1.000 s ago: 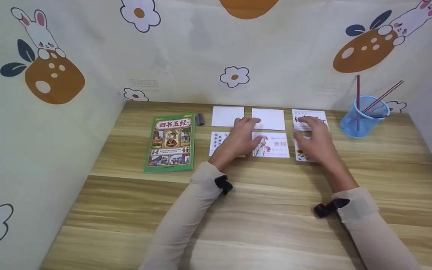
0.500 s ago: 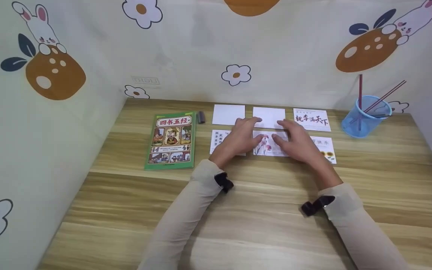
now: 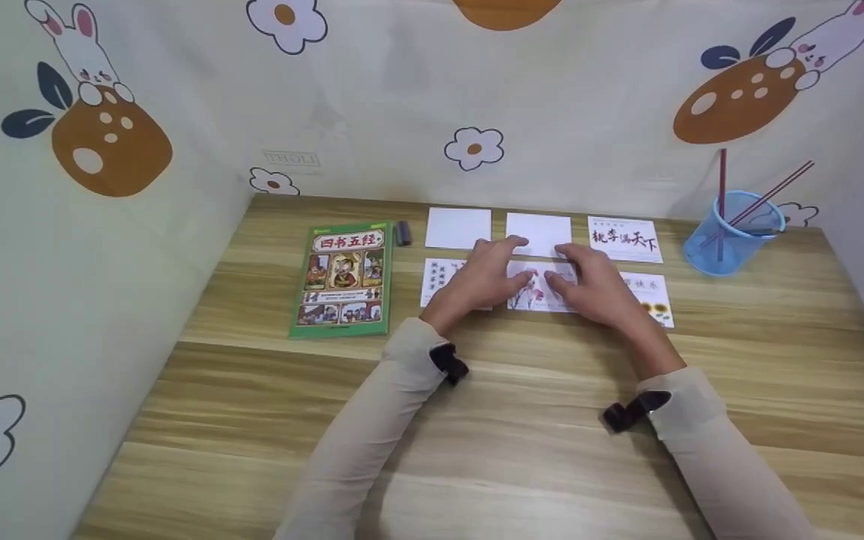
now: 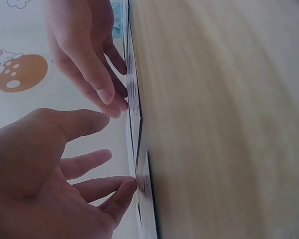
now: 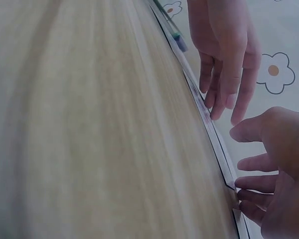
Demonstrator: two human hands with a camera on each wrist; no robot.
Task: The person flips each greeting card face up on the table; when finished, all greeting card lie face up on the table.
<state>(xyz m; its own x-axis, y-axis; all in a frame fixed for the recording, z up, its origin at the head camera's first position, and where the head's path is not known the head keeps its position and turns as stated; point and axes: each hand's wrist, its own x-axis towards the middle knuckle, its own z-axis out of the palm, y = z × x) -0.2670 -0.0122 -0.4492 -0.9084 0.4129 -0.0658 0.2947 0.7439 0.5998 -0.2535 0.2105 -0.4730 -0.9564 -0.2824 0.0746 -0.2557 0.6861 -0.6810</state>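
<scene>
Six cards lie in two rows on the wooden table. The flower card is in the middle of the near row. My left hand lies over its left edge and over the text card beside it, fingers straight, fingertips reaching the blank card. My right hand rests flat on the flower card's right half. In the left wrist view the left hand has its fingertips on the card edges. The right wrist view shows the right hand with fingertips on a card corner.
A green picture book lies left of the cards, with a small dark object at its top right. Another blank card, a calligraphy card and a sunflower card lie around. A blue mesh cup with sticks stands far right.
My right hand has moved left from the two right-hand cards onto the middle flower card, uncovering the sunflower card. The left hand has stayed nearly still.
</scene>
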